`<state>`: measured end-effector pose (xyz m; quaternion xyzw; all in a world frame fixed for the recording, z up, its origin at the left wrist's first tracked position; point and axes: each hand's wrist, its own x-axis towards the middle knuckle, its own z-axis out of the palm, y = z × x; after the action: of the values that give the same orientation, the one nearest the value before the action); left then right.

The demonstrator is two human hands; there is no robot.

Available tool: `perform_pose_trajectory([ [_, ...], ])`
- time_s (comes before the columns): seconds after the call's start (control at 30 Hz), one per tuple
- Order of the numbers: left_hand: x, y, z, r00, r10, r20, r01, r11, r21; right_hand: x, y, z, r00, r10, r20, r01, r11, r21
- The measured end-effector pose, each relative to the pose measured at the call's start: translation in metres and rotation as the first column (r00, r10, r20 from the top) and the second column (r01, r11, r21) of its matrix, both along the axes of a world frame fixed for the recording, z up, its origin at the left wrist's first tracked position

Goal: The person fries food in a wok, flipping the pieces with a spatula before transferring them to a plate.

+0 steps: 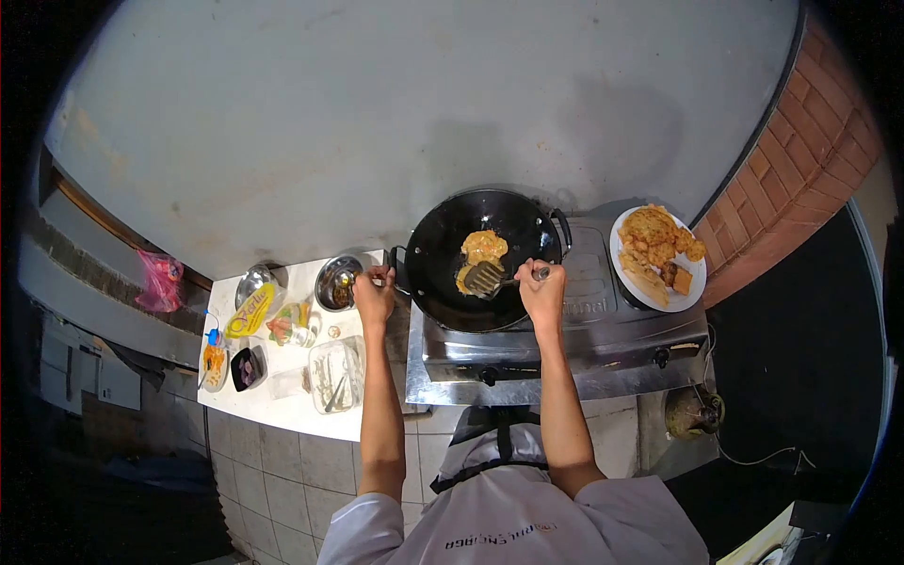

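Note:
A black wok [443,292] with two side handles sits on the steel gas stove [603,344]. Golden food [484,247] lies in it, partly covered by a slotted metal spatula [483,278]. My right hand [541,284] is closed round the spatula's handle over the wok's right side. Left of the wok, my left hand [374,290] has its fingers pressed together beside a steel bowl [331,273] with dark contents. A thin utensil seems to be between those fingers, but it is too small to make out.
On the stove's right side stands a white plate [617,266] of fried food. The white table [282,414] at left holds a clear container [336,363], a yellow packet [250,311], a black bowl [247,369] and another steel bowl [256,282]. A gas cylinder [687,414] stands lower right.

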<state>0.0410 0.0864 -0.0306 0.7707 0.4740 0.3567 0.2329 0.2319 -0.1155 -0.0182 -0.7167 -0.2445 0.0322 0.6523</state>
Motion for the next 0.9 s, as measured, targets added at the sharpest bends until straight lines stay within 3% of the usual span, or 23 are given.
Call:
perform_pose_trajectory([
  [0.47, -0.001, 0.009, 0.006, 0.997, -0.052, -0.054, 0.052, 0.999, 0.01, -0.005, 0.006, 0.003, 0.997, -0.077, 0.026, 0.079, 0.994, -0.078],
  [0.67, -0.001, 0.013, 0.018, 0.99, -0.12, -0.079, 0.117, 0.992, -0.04, -0.009, 0.004, 0.0, 0.997, -0.081, 0.002, 0.081, 0.997, -0.007],
  [0.8, -0.011, 0.022, 0.004, 0.983, -0.176, 0.056, 0.184, 0.954, -0.235, -0.019, 0.004, 0.004, 0.993, -0.097, -0.067, 0.092, 0.993, -0.076],
  [0.87, -0.013, 0.015, 0.001, 0.971, -0.068, 0.229, 0.119, 0.968, -0.221, -0.023, 0.003, 0.015, 0.988, -0.139, -0.064, 0.132, 0.987, -0.094],
  [0.9, -0.011, 0.012, 0.006, 0.973, -0.047, 0.228, 0.117, 0.946, -0.303, -0.025, 0.002, 0.02, 0.986, -0.146, -0.085, 0.143, 0.989, -0.045],
])
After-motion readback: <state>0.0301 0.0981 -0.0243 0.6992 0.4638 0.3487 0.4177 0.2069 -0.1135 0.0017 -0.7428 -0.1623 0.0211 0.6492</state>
